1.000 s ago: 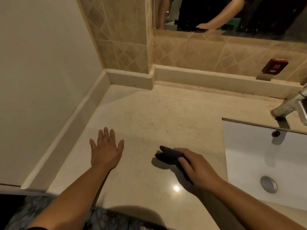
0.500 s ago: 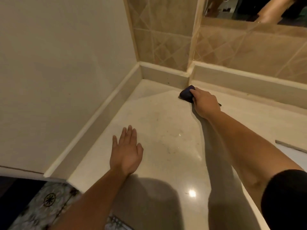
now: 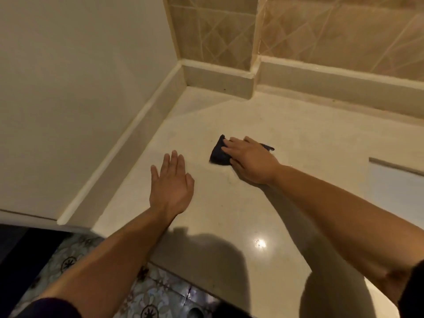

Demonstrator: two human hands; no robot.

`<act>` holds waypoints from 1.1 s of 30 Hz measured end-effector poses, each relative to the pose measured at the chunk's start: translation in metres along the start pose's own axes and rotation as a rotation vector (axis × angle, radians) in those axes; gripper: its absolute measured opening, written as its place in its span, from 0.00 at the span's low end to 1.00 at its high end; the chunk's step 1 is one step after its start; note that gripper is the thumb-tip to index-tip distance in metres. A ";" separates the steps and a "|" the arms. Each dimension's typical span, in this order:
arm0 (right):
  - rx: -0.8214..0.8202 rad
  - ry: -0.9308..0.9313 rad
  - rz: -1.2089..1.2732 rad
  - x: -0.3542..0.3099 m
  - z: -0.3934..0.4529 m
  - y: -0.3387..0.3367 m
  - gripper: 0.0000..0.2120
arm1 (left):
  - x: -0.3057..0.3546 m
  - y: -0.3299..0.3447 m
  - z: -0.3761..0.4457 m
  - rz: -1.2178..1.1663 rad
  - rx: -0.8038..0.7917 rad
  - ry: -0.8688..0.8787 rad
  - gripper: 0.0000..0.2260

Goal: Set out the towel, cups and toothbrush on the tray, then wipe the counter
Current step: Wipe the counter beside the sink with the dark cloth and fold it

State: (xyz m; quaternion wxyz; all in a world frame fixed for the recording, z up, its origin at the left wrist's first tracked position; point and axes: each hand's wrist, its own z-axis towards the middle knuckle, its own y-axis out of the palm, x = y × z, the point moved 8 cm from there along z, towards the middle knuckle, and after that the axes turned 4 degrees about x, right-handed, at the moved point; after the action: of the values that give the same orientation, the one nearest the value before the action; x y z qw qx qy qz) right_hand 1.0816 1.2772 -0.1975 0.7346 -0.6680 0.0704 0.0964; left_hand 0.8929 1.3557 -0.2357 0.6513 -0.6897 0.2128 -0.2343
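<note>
Two hands on the counter (image 3: pixel 229 214), both palm-down. Left hand (image 3: pixel 171 182) lies flat on the beige stone, fingers straight and close together, holding nothing; it sits near the raised edge strip along the left wall. Right hand (image 3: pixel 251 160) presses on a dark cloth (image 3: pixel 219 153), fingers extended over its top rather than curled around it; whether the thumb grips underneath cannot be told. Cloth is crumpled, flat against the counter, most of it showing left of the fingers, one corner poking out past the far side of the hand. Cloth lies just right of and beyond the left hand, apart from it, well short of the back ledge (image 3: pixel 332 81). A sink (image 3: pixel 394 180) rim shows at the right edge of the view. Tiled wall (image 3: pixel 321 31) above the ledge. One bright light reflection on the counter near the right forearm. Patterned floor (image 3: pixel 160 294) visible below the counter front.
</note>
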 end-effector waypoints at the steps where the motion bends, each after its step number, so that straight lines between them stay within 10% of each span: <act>1: 0.011 -0.020 0.021 -0.022 -0.021 0.001 0.20 | -0.001 0.001 0.000 -0.003 -0.009 -0.003 0.30; 14: -0.104 -0.009 0.560 -0.224 -0.232 0.025 0.24 | 0.006 -0.010 -0.005 -0.046 -0.036 0.028 0.28; 17: -0.046 0.296 0.879 -0.217 -0.245 0.024 0.19 | 0.008 -0.011 -0.009 -0.055 -0.050 0.029 0.28; 21: 0.087 0.919 1.928 -0.190 -0.251 0.031 0.18 | 0.009 -0.012 -0.011 -0.061 -0.050 0.025 0.28; 24: 0.277 1.021 2.253 -0.143 -0.234 0.014 0.18 | 0.008 -0.010 -0.011 -0.059 -0.055 0.019 0.28; 33: 0.720 0.802 1.534 0.118 -0.138 -0.119 0.13 | 0.005 -0.006 -0.009 -0.033 -0.039 -0.001 0.28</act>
State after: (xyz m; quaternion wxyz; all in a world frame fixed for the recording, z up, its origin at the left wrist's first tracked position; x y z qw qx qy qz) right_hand 1.2275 1.1351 -0.1233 0.5537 -0.1549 0.7652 0.2896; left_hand 0.8919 1.3459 -0.2293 0.6338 -0.7059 0.2057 -0.2402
